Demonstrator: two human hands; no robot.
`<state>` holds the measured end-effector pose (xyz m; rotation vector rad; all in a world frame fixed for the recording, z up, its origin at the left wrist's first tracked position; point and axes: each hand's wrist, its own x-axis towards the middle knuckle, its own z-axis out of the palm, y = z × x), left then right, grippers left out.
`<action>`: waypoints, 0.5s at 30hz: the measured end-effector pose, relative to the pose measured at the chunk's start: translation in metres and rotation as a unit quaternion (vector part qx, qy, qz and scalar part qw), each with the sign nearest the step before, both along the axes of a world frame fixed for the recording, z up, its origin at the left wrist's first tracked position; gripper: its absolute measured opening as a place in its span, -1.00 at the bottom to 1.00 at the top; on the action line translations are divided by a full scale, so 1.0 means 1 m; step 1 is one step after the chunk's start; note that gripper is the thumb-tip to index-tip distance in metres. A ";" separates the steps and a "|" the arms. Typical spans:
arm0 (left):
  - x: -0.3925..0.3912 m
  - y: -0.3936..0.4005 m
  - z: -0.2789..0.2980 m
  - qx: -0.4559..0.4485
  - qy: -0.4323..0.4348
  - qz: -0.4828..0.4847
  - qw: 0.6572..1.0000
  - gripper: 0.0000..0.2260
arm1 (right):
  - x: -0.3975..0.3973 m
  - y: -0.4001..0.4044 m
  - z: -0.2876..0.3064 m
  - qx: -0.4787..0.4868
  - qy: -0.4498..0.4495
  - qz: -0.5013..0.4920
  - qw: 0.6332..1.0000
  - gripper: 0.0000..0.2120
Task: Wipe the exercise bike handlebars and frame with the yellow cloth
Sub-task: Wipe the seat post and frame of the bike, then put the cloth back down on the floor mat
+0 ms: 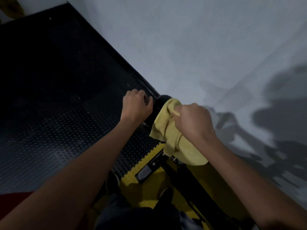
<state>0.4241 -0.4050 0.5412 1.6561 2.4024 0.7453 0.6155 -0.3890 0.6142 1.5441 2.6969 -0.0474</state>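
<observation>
Head view: right hand (193,120) grips yellow cloth (167,130) over handlebar (159,103); left hand (137,106) curled beside it.

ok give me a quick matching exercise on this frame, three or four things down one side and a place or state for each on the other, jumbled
Things:
1. left hand
2. right hand
3. yellow cloth
4. black studded mat

States or places:
A. draped over the black handlebar end
B. covers the floor at left
C. pinches the cloth
D. curled, holding no cloth, just left of the handlebar end

Pairs: 1-D, 2-C, 3-A, 4-B
</observation>
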 end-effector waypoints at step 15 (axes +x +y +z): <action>-0.215 0.026 0.025 -0.084 0.086 -0.089 0.989 -0.79 | -0.215 0.057 -0.012 -0.158 0.244 -0.164 0.943 -0.73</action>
